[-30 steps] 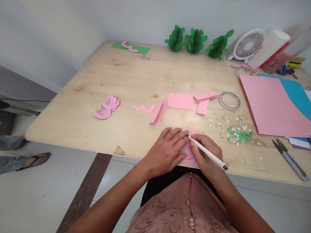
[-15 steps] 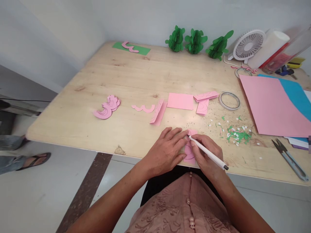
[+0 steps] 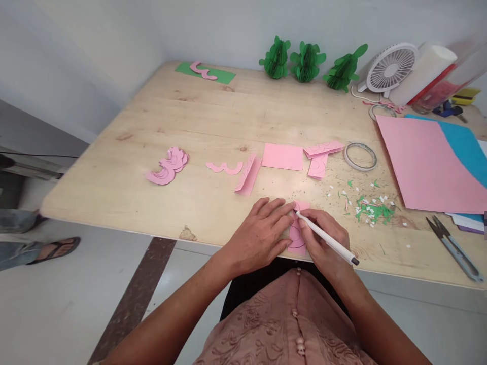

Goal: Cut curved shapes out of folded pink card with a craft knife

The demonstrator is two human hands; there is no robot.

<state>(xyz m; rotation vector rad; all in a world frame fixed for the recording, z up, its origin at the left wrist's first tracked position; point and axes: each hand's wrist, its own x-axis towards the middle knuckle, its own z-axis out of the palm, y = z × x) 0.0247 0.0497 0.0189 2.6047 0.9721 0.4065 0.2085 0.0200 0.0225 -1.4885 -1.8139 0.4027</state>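
Note:
My left hand (image 3: pixel 262 235) lies flat with fingers spread, pressing down a small folded pink paper piece (image 3: pixel 297 238) at the near edge of the wooden table (image 3: pixel 213 121). My right hand (image 3: pixel 323 243) is closed around a white pen (image 3: pixel 329 240), whose tip rests on the top of that pink piece, beside my left fingertips. Curved lines are drawn on the paper. Most of the piece is hidden between my two hands.
Pink cut-outs (image 3: pixel 167 166) and folded pink pieces (image 3: pixel 282 157) lie mid-table. A tape ring (image 3: pixel 359 156), paper scraps (image 3: pixel 371 209), large pink sheets (image 3: pixel 426 165), snips (image 3: pixel 454 248), a fan (image 3: pixel 390 68) and green paper cacti (image 3: pixel 306 62) sit to the right and back. Another person's sandalled foot (image 3: pixel 49 248) is at left.
Almost nothing has moved; both hands stay on the pink piece with the pen tip at the same spot. The camera view shifted very slightly.

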